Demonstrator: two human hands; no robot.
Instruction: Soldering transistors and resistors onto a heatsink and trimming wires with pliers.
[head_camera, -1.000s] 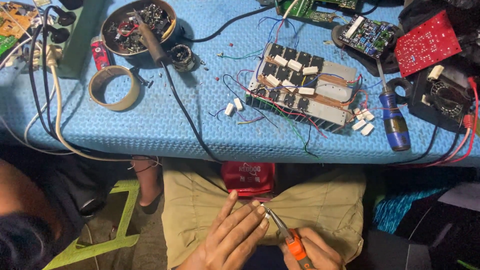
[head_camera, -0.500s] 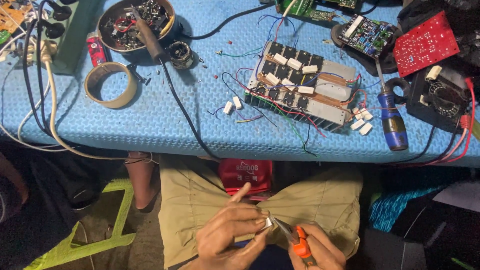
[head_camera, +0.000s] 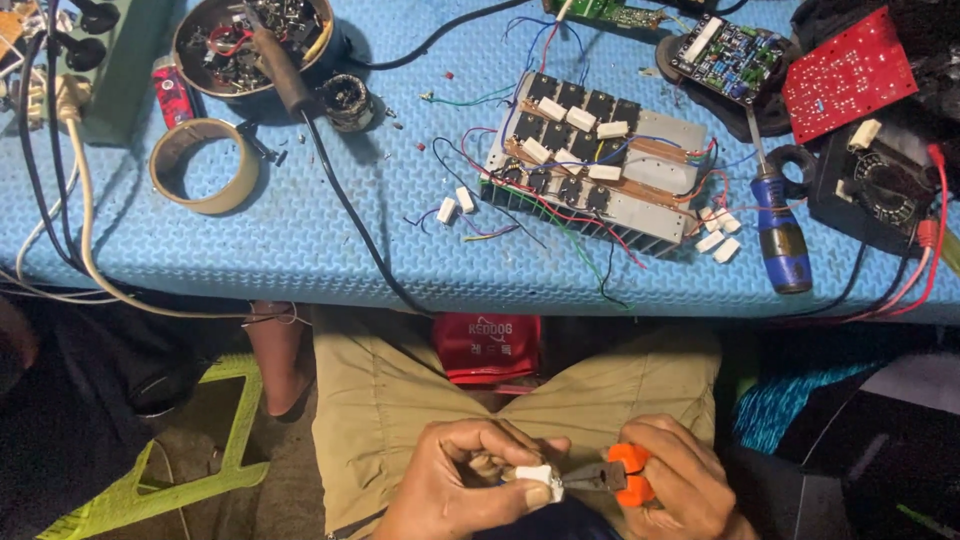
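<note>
Left hand: low in view over the lap; grip closed, thumb and fingers pinching a small white block.
White block: held above the khaki trousers, touching the nose of the pliers.
Right hand: grip wrapped shut around the orange handles of the pliers; nose points left and meets the block.
Red packet: on the lap, just under the desk edge.
Green stool frame: on the floor, left of the knees.
Desk: covered by a blue textured mat.
Heat sink board: grey finned block at desk centre, carrying black parts, white blocks and loose coloured wires.
Loose white blocks: two left of the board, several more near its right end.
Screwdriver: blue handle, right of the board.
Tape roll: on the left, lying flat.
Soldering iron: leaning on a round tin of parts; black cord runs off the front edge.
Red circuit board: far right.
</note>
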